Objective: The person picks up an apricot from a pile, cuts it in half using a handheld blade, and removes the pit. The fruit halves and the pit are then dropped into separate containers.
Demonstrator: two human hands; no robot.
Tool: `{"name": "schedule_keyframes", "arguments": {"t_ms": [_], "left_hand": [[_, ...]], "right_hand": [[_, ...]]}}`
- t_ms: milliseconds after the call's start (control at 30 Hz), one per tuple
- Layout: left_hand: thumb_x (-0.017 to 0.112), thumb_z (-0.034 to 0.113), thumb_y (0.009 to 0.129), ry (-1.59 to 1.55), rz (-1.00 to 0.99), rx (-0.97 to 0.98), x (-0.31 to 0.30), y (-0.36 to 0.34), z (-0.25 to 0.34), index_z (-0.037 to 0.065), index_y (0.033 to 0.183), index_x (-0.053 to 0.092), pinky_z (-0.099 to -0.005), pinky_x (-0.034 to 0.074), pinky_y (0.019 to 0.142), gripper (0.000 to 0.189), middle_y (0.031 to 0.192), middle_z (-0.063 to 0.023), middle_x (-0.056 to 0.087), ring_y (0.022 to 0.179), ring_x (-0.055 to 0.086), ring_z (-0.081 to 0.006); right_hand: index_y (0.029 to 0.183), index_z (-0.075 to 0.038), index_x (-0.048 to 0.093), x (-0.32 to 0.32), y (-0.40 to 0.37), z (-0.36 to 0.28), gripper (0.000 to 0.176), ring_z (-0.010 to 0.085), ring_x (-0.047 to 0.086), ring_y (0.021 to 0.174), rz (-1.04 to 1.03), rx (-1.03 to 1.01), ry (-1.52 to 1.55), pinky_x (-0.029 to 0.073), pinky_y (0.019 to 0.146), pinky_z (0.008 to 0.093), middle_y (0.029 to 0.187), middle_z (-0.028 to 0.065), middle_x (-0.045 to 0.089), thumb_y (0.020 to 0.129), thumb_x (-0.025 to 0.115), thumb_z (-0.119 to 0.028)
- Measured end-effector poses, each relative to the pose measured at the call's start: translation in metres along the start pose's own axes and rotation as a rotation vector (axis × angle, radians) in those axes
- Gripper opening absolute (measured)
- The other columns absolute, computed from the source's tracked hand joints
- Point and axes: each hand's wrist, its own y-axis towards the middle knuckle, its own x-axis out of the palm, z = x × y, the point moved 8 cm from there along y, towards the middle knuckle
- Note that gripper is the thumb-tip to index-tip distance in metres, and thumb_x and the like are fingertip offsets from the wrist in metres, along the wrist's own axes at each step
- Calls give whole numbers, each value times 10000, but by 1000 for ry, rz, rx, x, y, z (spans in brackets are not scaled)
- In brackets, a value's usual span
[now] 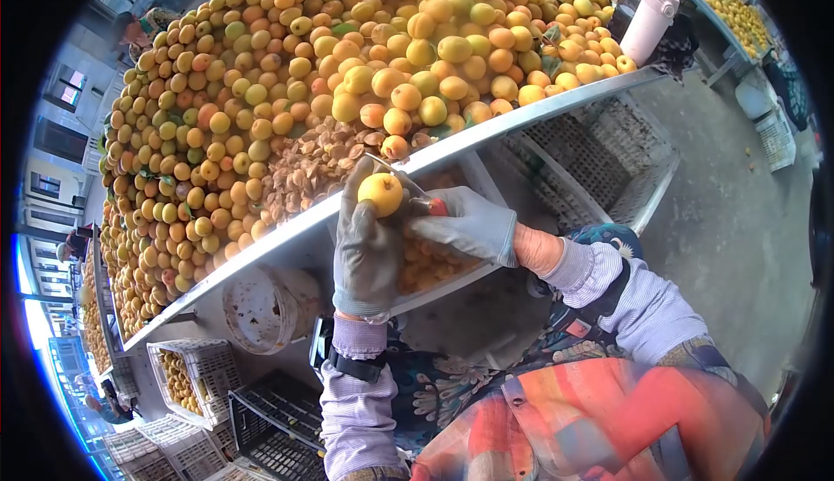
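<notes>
Fruit-sorting yard, heaped apricots (347,73), plastic crates (187,377)

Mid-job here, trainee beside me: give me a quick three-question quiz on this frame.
1. True or false: the left hand holds a yellow apricot.
2. What is in the right hand's grip? A. a red-handled knife B. a brush C. a cup
3. Fill in: on the table, just beyond the hands, lies a brown heap of ____.
Key: 1 true; 2 A; 3 pits.
</notes>
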Motion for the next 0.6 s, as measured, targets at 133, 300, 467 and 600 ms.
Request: {"name": "schedule_keyframes", "arguments": {"t_ms": [133,300,467,600], "left_hand": [[602,333,927,4,-64,-2,5,1,0,46,1423,342,-387,418,1023,629,1275,-147,511,1167,518,-259],[596,372,932,-101,23,-123,6,-7,-24,46,1433,331,-393,409,1040,653,1306,-123,516,1180,526,-252],[573,424,934,-90,-35,-322,22,-11,-62,31,1408,370,-375,458,938,648,1245,-132,547,1084,563,-236],[551,463,935,-116,-72,-414,27,-14,-72,12,1383,389,-340,465,881,656,1194,-129,566,1024,570,-215]], "right_hand": [[874,-64,613,-3,-8,-14,179,4,475,619,80,56,92,386,520,173,733,-67,536,905,626,-240],[957,-53,586,-45,-28,-71,259,79,423,442,263,-229,426,379,364,224,634,-12,459,979,486,-291],[973,-57,582,-64,-29,-91,309,73,329,507,321,-424,651,314,470,232,684,-17,415,998,430,-325],[979,-41,590,-60,-27,-87,340,83,372,510,285,-443,518,332,464,235,680,3,439,996,428,-340]]}}
